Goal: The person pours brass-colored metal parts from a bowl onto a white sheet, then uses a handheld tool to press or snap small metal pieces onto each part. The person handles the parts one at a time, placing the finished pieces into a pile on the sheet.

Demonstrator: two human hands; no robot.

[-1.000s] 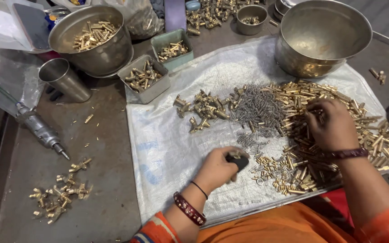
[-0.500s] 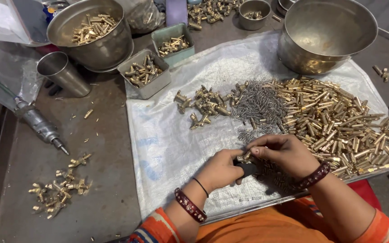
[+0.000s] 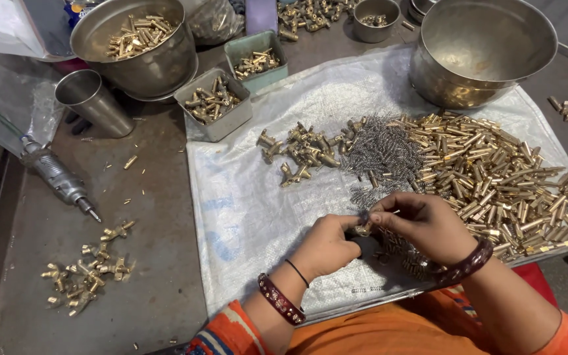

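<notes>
My left hand is closed around a small dark tool with a brass fitting at its top. My right hand meets it from the right, fingertips pinching a thin brass pin at that fitting. Both hands hover over a white woven sheet. Just beyond them lies a heap of small steel springs, a big pile of brass pins to the right, and a cluster of brass fittings to the left of the springs.
A large empty steel pot stands at the back right. Back left are a steel bowl of brass parts, a steel cup and two small trays. A pneumatic tool and loose fittings lie on the left.
My right hand left the brass pin pile and came over to my left hand, bringing a pin to the fitting held there. My left hand stayed put.
</notes>
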